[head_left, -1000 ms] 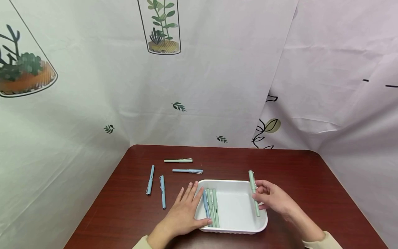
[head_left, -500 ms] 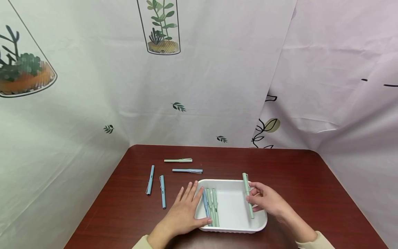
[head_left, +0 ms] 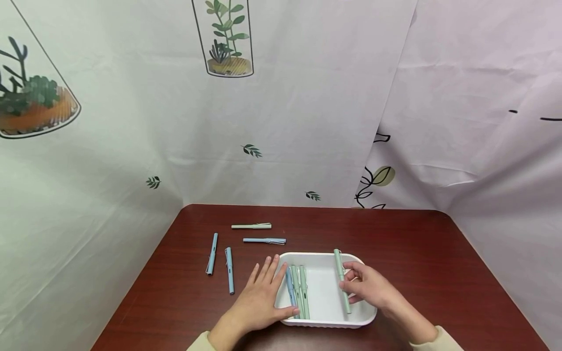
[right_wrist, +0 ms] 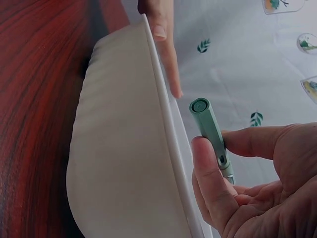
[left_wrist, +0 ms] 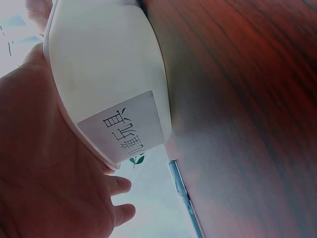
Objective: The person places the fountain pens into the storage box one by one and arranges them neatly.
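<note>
My right hand [head_left: 371, 288] pinches a light green pen [head_left: 341, 278] between thumb and fingers, over the right half of a white tray [head_left: 322, 323]. In the right wrist view the green pen [right_wrist: 209, 124] shows its round end, above the tray's rim [right_wrist: 171, 134]. My left hand [head_left: 259, 297] lies with spread, straight fingers along the tray's left rim, the thumb reaching over its front corner. Inside, at the left, a blue pen [head_left: 291, 286] and two green pens [head_left: 304, 292] lie side by side. The left wrist view shows a label [left_wrist: 124, 126] on the tray's outer wall.
Left of the tray, two blue pens [head_left: 230, 271] lie roughly lengthwise on the dark red table [head_left: 408, 239]. Farther back, another blue pen [head_left: 264, 241] and a green pen [head_left: 251, 226] lie crosswise. Patterned white cloth [head_left: 281, 112] hangs behind the table.
My right hand has carried the green pen leftward and slightly toward me, from the tray's right rim to over its inside. My left hand stays in place.
</note>
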Tool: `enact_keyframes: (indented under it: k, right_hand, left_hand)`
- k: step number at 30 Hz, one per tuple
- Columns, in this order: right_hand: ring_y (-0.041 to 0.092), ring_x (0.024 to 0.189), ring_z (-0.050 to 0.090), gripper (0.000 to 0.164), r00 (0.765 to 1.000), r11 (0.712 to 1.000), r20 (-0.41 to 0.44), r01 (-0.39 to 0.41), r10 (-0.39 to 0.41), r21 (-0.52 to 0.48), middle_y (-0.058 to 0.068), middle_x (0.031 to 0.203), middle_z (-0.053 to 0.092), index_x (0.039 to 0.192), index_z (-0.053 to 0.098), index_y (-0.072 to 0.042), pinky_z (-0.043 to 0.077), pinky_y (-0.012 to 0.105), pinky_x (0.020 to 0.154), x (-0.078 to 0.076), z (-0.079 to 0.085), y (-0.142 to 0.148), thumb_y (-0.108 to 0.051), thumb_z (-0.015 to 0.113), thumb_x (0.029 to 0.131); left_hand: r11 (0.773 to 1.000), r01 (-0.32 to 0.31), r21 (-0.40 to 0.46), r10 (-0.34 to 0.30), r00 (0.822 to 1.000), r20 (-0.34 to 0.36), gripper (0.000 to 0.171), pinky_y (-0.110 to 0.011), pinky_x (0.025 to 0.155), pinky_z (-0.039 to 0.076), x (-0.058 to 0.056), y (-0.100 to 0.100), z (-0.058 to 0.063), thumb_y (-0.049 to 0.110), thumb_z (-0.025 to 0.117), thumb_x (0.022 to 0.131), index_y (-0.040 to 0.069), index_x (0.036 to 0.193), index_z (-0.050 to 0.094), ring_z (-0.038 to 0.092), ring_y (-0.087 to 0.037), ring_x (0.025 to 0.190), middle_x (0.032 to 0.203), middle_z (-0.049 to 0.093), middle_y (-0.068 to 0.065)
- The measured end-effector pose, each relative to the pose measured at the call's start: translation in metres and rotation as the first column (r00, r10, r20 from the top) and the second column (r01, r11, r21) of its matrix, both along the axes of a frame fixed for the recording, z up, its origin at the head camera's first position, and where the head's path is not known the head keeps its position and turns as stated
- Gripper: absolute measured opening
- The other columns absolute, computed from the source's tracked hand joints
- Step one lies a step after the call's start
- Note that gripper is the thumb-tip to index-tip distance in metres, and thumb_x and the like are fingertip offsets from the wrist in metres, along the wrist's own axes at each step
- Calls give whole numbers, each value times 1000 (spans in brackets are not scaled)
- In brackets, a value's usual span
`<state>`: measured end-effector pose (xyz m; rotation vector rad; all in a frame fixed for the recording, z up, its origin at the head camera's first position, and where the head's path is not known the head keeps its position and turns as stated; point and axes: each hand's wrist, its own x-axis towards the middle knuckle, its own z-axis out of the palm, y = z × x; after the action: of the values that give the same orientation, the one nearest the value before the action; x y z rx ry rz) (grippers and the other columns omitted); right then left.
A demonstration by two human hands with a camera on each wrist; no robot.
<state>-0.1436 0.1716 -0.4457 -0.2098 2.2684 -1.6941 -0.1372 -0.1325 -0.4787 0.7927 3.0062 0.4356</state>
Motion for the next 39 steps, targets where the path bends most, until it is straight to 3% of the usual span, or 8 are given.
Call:
enact_keyframes:
  k: [39]
  right_hand:
    - [18,75,62,63,998,998,19,-56,57,-38,9,88,59,135,37,25,61,37,61,2,-16,-28,-2,70,88]
  left_hand:
    - [1000,-11,18,11,1000,16,103,-59,121,18,-1,0,-1,75,59,85,10,160,31,17,-36,155,167,20,-17]
